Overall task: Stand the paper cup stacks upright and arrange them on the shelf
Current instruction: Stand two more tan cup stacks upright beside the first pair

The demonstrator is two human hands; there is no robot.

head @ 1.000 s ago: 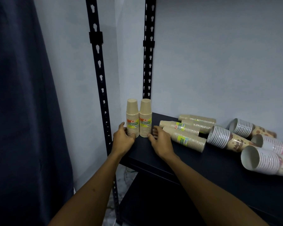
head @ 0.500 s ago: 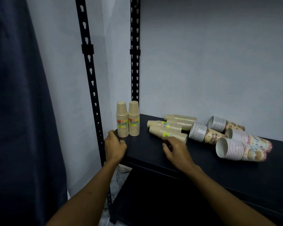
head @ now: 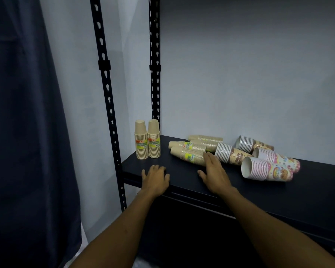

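Paper cup stacks are sitting in two groups on the black shelf point(head: 182, 176) in front of you. Two tan stacks point(head: 147, 140) with yellow-green labels are standing upright, rims down, side by side and touching, at the shelf's far left corner near the slotted black rear upright point(head: 154, 60). To their right, four more tan stacks point(head: 190, 154) are lying on their sides in a bunch, closed ends pointing left. Beyond those, four wider patterned stacks point(head: 267, 169) — white ribbed rims, pink and brown cartoon prints — are lying tipped over too, open mouths facing left toward you.

Your left hand point(head: 156, 179) is resting palm down on the shelf's front edge, fingers loosely bent and grasping nothing, well apart from the upright pair. Your right hand point(head: 215, 174) is reaching forward, flat and relaxed, fingers extended — its fingertips point(head: 208, 156) are lying against the open-rim end of the nearest lying tan stack, just beside the closest patterned stack. It is not curling around anything.

A front slotted upright point(head: 106, 89) is rising at the left, a dark blue curtain point(head: 25, 132) is hanging further left, and a pale wall point(head: 249, 74) is standing behind the shelf.
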